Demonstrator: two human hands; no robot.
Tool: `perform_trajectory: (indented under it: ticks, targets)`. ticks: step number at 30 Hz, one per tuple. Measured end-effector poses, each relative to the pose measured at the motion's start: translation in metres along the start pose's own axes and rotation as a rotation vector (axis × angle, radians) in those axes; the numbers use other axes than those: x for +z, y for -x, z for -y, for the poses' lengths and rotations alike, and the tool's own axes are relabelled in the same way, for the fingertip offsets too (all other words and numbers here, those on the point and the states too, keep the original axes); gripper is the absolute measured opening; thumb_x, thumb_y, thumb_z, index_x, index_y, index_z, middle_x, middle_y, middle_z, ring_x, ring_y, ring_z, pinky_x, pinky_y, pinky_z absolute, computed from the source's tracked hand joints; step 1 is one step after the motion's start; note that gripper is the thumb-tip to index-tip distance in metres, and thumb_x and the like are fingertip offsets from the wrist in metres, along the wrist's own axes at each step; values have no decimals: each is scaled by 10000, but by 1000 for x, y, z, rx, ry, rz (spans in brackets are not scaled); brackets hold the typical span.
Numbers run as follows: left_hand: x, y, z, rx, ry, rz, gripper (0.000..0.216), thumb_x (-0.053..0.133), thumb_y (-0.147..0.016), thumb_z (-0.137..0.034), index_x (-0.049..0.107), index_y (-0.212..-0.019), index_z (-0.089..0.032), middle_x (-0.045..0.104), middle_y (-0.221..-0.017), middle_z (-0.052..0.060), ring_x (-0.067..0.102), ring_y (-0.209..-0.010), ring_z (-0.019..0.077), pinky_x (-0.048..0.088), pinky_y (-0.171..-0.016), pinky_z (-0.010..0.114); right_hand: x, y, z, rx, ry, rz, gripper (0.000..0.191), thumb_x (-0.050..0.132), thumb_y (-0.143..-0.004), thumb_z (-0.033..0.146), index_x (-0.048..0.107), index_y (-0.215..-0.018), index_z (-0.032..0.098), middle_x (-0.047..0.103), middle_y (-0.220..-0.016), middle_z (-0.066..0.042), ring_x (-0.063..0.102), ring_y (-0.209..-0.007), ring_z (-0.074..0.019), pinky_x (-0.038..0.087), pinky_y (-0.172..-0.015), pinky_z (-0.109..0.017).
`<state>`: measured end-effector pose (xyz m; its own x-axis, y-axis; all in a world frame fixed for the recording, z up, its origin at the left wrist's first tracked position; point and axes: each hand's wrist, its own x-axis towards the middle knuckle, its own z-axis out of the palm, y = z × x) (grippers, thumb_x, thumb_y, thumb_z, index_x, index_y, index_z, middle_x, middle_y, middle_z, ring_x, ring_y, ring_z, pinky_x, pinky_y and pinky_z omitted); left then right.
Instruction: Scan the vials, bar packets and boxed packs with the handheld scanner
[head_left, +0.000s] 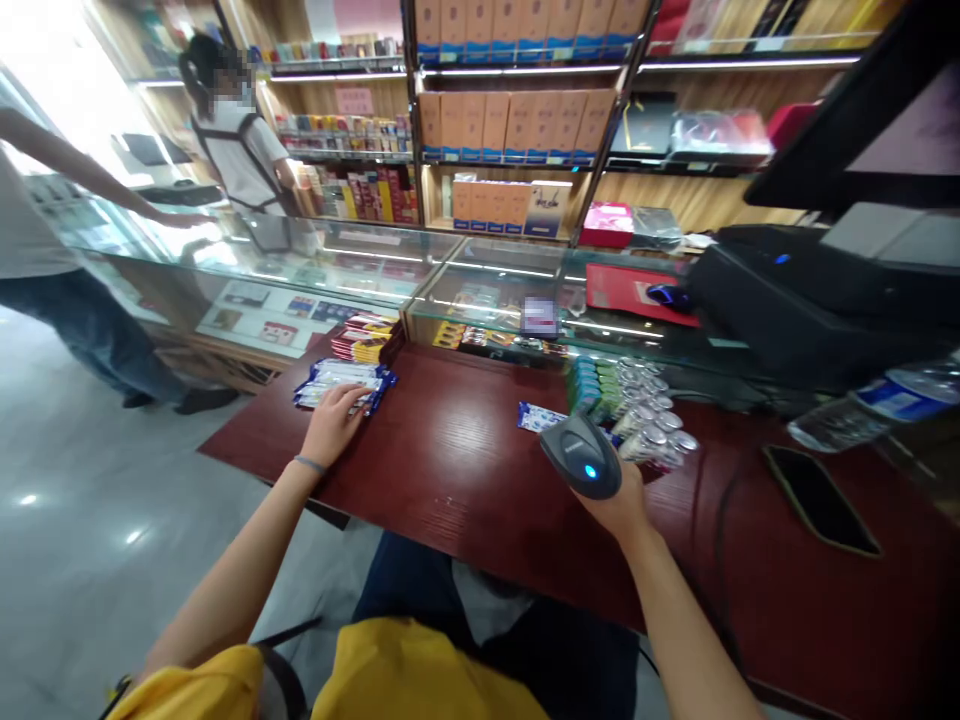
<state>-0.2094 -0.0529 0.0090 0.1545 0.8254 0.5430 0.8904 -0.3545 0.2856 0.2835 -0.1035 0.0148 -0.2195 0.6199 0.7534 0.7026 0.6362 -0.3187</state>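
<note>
My left hand (335, 420) lies over a pile of blue-and-white packets (319, 378) at the left of the dark red table (457, 440). Its fingers are stretched across the top packets. In my right hand (624, 500) is a dark grey barcode scanner (576, 452) with a blue light lit on it; the scanner hides most of my fingers. A single blue-and-white packet (538, 415) lies flat just beyond the scanner, partly covered by it. Behind the left pile sits a stack of red-and-yellow packets (365, 338).
Right of the scanner stand green boxes (586, 385) and several clear-topped small containers (651, 410). A phone (821, 498), a water bottle (877, 408) and a black monitor unit (795, 290) are farther right. A glass counter (495, 270) borders the table; two people stand at left.
</note>
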Motion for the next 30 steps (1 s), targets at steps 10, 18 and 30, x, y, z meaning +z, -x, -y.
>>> perform_trajectory:
  ticks: [10,18,30]
  targets:
    - [-13,19,67,-107,-168,28,410,447,-988,-317,662,-1322,-217,638,-1392,147,562,-1302,310,408,-1121,504,6,-4,13,-86,-70,103,419,648,-832,225,620,-1249,200,773,-818,-54,761,-642,-253,604,-554,-321]
    - [-17,20,61,-104,-184,35,336,482,-972,-302,731,-1191,-245,729,-1246,108,632,-1162,298,414,-1074,509,8,0,11,33,-62,100,387,672,-772,274,661,-1156,229,781,-835,-63,764,-673,-280,635,-601,-377]
    - [-12,-18,-3,-282,312,-386,321,556,-973,-437,676,-1137,-188,707,-1064,89,647,-998,231,509,-938,378,5,9,-6,32,23,7,392,688,-746,270,654,-1132,215,758,-790,-52,730,-631,-271,607,-585,-373]
